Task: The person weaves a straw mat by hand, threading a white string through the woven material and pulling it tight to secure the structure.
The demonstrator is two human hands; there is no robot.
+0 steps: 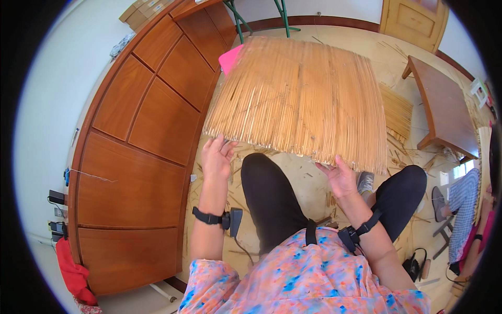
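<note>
Above floor (306,196), straw mat's stalks (303,99) point forward, perhaps lengthwise.

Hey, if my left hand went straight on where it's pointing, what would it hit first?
The straw mat: your left hand has its fingertips at the near edge. Beyond, the pink piece by the mat's far left corner seems roughly in line, though depth is unclear.
</note>
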